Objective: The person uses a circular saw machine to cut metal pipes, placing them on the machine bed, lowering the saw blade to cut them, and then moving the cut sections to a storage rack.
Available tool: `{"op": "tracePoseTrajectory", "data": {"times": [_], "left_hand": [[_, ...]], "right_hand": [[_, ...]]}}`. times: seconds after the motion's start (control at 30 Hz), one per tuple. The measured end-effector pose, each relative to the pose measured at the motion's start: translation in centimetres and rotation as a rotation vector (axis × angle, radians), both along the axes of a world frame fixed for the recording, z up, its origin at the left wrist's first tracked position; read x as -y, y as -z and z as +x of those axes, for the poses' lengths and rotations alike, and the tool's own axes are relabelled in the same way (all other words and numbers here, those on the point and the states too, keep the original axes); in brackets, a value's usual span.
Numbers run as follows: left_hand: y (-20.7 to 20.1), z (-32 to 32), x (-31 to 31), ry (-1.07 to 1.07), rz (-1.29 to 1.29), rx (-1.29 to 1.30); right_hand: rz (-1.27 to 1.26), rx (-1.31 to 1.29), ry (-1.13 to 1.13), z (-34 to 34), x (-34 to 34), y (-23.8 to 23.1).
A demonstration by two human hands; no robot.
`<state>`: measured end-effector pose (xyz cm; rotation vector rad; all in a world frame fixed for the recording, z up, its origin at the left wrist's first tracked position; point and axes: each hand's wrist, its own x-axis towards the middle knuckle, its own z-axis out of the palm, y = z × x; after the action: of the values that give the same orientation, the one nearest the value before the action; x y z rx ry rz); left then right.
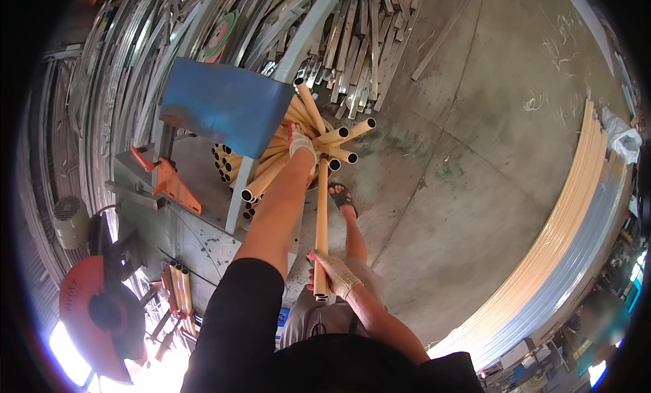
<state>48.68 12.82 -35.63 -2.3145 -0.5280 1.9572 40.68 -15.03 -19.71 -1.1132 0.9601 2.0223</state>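
A loose bundle of tan round tubes, several with dark open ends, sticks out under and beside a blue metal guard. My left hand, in a white glove with red on the fingers, reaches in among these tubes and touches them. Its fingers are mostly hidden, so their grip cannot be made out. Closer to my body, my right hand, also gloved, is closed around the near end of a long tan tube. A second open end shows right under that one. The tube's far end meets the bundle.
An orange-red bracket sits on the machine bed left of the tubes. A round red saw guard stands at lower left. Metal lengths lie at the back; long tan strips lie at right. My sandalled foot is beside the tubes.
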Motion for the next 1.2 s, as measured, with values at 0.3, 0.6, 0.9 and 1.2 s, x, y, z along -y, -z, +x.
{"op": "tracePoseTrajectory", "data": {"times": [0.3,0.6,0.9,1.2], "left_hand": [[4.1,-0.2,-4.8,-0.239,0.076,-0.081],[-1.1,-2.9,1.4,-0.282,0.085,-0.127],[-3.1,-3.2,8.4,-0.089,0.301,0.062],[-5.6,-3.5,6.7,-0.310,-0.117,0.008]], "right_hand": [[0.012,0.000,0.013,-0.3,1.3,-0.6],[0.167,0.334,-0.110,-1.1,1.4,0.3],[0.324,0.404,-0.293,5.3,-2.0,-1.6],[0.191,0.423,-0.091,1.4,-3.1,-3.2]]}}
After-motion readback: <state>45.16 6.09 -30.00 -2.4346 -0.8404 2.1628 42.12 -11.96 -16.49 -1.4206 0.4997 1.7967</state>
